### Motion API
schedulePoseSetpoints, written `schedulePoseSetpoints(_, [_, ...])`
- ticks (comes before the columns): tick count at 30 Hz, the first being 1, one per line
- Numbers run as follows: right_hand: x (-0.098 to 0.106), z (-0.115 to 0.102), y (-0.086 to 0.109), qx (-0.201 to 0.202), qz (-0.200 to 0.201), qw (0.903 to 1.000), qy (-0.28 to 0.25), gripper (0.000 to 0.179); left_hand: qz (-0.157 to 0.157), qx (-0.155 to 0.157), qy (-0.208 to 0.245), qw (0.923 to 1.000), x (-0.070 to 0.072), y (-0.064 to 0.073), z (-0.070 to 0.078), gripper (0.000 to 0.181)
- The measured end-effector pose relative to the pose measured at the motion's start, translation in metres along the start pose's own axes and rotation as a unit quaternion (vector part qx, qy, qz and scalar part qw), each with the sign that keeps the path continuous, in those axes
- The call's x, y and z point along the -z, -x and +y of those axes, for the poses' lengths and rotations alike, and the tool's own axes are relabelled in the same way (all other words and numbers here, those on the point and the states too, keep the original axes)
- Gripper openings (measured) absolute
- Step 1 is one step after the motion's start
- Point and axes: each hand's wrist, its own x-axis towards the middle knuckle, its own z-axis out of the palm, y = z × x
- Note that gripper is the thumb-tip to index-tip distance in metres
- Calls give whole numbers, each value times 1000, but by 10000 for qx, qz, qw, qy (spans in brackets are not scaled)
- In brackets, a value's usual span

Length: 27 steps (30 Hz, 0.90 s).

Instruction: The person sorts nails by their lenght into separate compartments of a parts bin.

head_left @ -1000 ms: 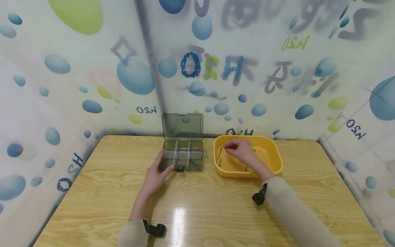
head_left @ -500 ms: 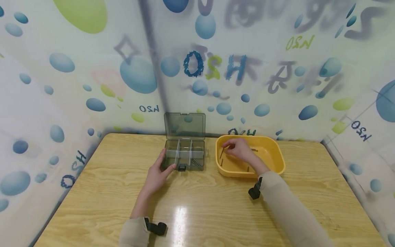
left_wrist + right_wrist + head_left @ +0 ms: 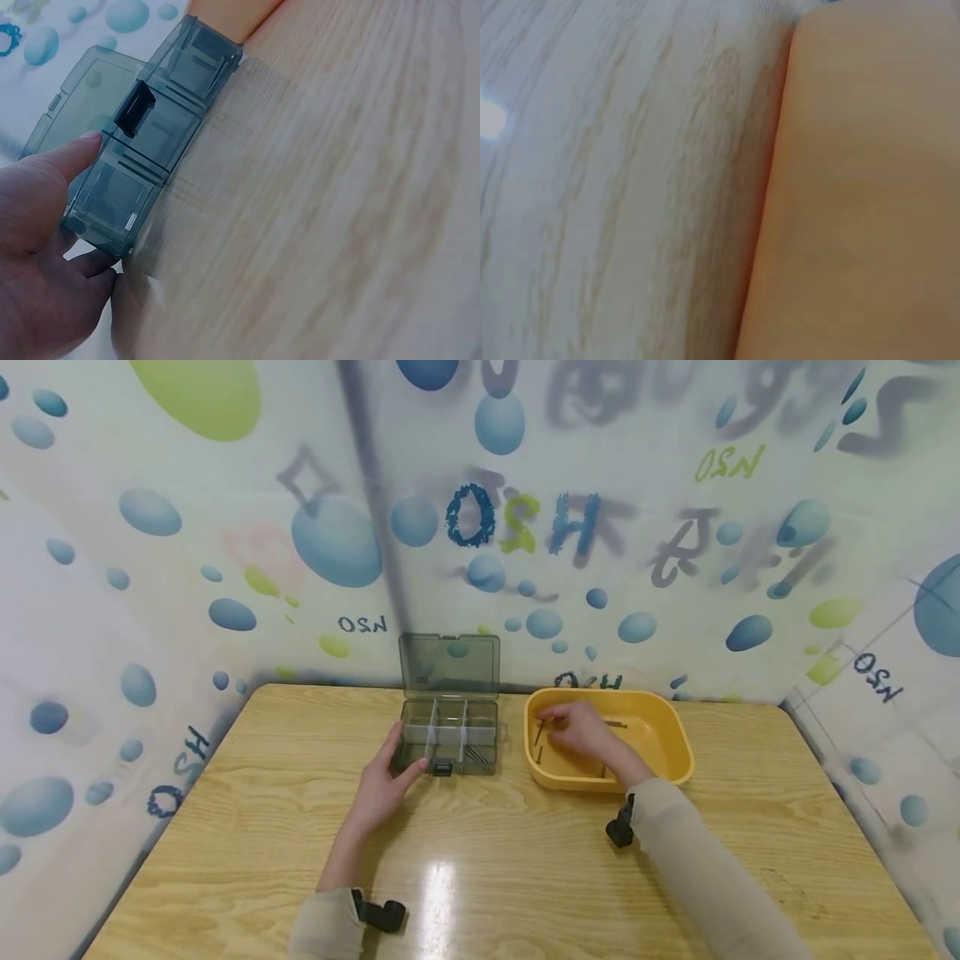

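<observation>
My left hand [image 3: 380, 783] grips the left side of a smoky clear compartment box [image 3: 480, 735], thumb on its front edge near the black latch [image 3: 136, 109]. The box's lid [image 3: 450, 666] stands raised at the back. Several thin metal screws or nails [image 3: 476, 755] lie in its front right compartment. My right hand [image 3: 587, 732] is inside a yellow tray [image 3: 660, 747], thumb and index finger apart, the index fingertip by the top of a long dark screw or nail [image 3: 539, 734]. The right wrist view shows only the tray's outer wall [image 3: 862, 187] and the table, not the fingers.
More screws or nails lie in the tray, a short one [image 3: 538, 755] at the left and others [image 3: 617, 723] at the back. Box and tray stand side by side on a wooden table [image 3: 510, 860], close to a patterned wall [image 3: 637, 568] behind them.
My right thumb and index finger, close together before, have parted, and the hand has dipped slightly lower in the tray. The left hand and the box keep their place.
</observation>
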Motion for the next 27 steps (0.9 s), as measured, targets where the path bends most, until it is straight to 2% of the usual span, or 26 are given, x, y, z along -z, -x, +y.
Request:
schedulePoseSetpoints(4, [-1,1,-2,139,-112,9998,121,36,13,18,25,10000,1,0,1,83])
schedulePoseSetpoints(10, [-2,1,-4,133,-132,9997,175,34,-47,84,38,9999,1,1,0,83])
schedulePoseSetpoints(21, [0,5,-2,-259,-176,9995,26,22,-88,144,80,9998,1,0,2,84])
schedulePoseSetpoints(27, [2,5,0,-84,-265,9995,175,12,-44,156,35,9999,0,0,2,83])
